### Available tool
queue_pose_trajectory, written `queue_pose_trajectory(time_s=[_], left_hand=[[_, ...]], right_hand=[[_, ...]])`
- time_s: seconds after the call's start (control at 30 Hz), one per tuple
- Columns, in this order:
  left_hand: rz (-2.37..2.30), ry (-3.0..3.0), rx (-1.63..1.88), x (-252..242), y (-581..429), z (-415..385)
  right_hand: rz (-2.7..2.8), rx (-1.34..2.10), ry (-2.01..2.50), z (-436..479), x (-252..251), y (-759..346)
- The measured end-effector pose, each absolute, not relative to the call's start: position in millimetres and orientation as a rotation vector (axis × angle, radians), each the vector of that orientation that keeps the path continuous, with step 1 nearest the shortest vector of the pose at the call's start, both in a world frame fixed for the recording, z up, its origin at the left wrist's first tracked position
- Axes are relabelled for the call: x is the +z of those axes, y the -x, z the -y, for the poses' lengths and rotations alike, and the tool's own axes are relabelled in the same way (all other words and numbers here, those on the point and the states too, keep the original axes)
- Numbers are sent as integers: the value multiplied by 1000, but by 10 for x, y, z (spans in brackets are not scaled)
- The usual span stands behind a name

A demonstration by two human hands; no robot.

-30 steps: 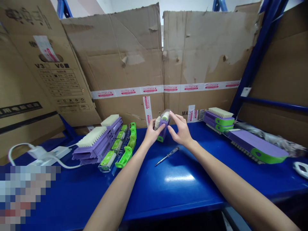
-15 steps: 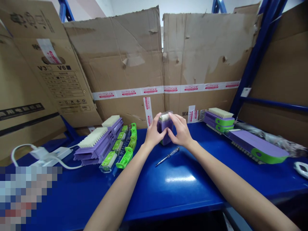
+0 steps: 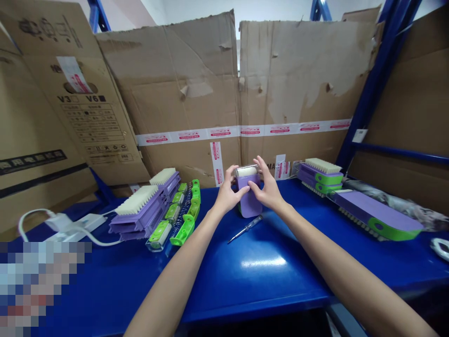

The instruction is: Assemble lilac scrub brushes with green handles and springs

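Observation:
A purple brush (image 3: 251,199) with a clear end piece and a white roller at its top stands upright near the back of the blue table. My left hand (image 3: 228,193) is closed on its left edge, thumb across the front. On the right side, my right hand (image 3: 268,189) holds it too, thumb pressed to the purple face and fingers by the top right corner. The brush's rear is hidden. Just below it lies a slim screwdriver (image 3: 245,229) with a clear handle.
To the left are stacked purple brush bodies (image 3: 140,206) with white bristles, and rows of green parts (image 3: 184,229) with springs. Finished-looking purple-green brushes (image 3: 379,213) lie on the right. A power strip (image 3: 75,231) sits far left; cardboard sheets (image 3: 189,93) stand behind.
The brush has turned so its smooth purple face shows more, and it has shifted slightly right and down. My right fingers have lifted and spread at its top right.

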State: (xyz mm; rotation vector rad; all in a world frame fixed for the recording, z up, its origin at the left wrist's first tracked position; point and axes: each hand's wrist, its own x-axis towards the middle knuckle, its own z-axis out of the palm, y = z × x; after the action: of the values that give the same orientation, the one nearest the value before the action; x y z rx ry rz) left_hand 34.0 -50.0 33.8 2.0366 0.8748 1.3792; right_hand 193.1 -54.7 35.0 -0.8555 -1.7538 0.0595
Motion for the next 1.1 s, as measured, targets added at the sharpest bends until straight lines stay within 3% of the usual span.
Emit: queue_pose_trajectory(time_s=[0.37,0.73,0.97,1.1], left_hand=[[-850,-2070,1371,344,-322,490],[-1039,-2155,1564,288,-272,417],[-1059,-2138,1646,246,-302,379],[-1035,-2467,1639,206,-324,455]], right_hand=[[1821,-294,972,496,355,-1994],[1837,187,952,490,85,-1904],[1724,-227,818,551,142,-1813],[1710,-352,830,579,188,-1809]])
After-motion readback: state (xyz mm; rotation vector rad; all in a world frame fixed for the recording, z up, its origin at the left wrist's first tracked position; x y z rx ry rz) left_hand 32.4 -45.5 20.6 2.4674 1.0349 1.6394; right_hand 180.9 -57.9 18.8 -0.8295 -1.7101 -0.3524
